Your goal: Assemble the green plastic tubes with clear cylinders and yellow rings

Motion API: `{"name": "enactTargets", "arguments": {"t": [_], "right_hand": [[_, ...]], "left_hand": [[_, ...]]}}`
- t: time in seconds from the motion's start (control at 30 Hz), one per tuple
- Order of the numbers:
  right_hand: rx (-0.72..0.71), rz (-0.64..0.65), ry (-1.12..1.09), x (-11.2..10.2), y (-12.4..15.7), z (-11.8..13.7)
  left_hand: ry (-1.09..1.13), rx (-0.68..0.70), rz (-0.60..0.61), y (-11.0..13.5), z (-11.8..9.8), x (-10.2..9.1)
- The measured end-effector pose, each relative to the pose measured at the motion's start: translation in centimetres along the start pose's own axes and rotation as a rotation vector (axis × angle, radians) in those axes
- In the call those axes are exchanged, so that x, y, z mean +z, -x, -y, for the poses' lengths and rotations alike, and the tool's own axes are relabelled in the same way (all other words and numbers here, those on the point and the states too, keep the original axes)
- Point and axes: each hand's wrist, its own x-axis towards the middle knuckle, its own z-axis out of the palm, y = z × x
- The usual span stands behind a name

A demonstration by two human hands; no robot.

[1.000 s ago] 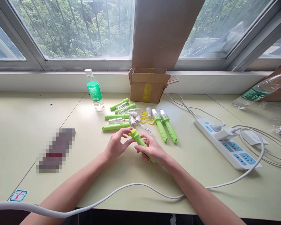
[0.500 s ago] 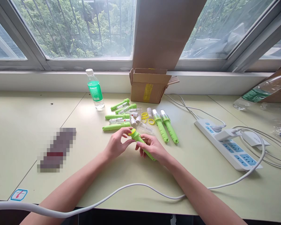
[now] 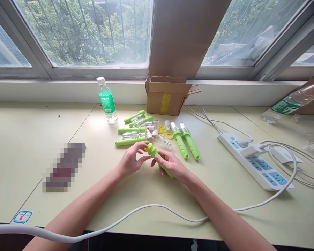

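My right hand point(image 3: 171, 165) is wrapped round a green flashlight-like handle point(image 3: 153, 151), which slants with its wide end up and to the left. At that end sits a yellow ring point(image 3: 148, 146), pinched by the fingertips of my left hand point(image 3: 132, 159). Just beyond my hands lie several loose green handles point(image 3: 130, 141), clear ribbed covers point(image 3: 163, 142), white cylindrical pieces point(image 3: 149, 134) and yellow rings point(image 3: 169, 136). To the right of these, two green sticks with clear tops point(image 3: 189, 146) lie side by side.
A cardboard box point(image 3: 162, 97) and a water bottle point(image 3: 107, 103) stand behind the parts. On the right are a power strip point(image 3: 235, 150) with plugs and a tilted bottle point(image 3: 285, 106). A white cable point(image 3: 157, 205) crosses the table's front near my forearms. A pixelated object point(image 3: 68, 164) lies at left.
Both hands keep the same hold on the handle and ring. My right thumb has shifted slightly along the handle, and the whole view has moved a touch.
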Motion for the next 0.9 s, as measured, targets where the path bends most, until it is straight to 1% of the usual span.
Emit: {"name": "enactTargets", "arguments": {"t": [0.07,0.2,0.37,0.57,0.73,0.9], "right_hand": [[0.009,0.004,0.000,-0.05,0.04,0.03],[0.030,0.015,-0.002,-0.23,0.17,0.11],[0.056,0.027,-0.042,-0.34,0.23,0.07],[0.093,-0.050,-0.080,-0.05,0.16,-0.19],[0.065,-0.091,-0.106,0.10,0.00,-0.37],[0.024,-0.080,-0.117,-0.14,-0.07,-0.26]], "left_hand": [[-0.002,0.003,0.011,-0.02,0.12,0.00],[-0.040,0.021,-0.020,0.09,0.27,0.10],[-0.075,0.044,-0.029,0.26,0.16,0.24],[-0.115,0.054,-0.061,0.21,-0.24,0.35],[-0.149,0.067,-0.101,0.13,-0.49,0.21],[-0.131,0.075,-0.106,0.09,-0.44,0.19]]}}
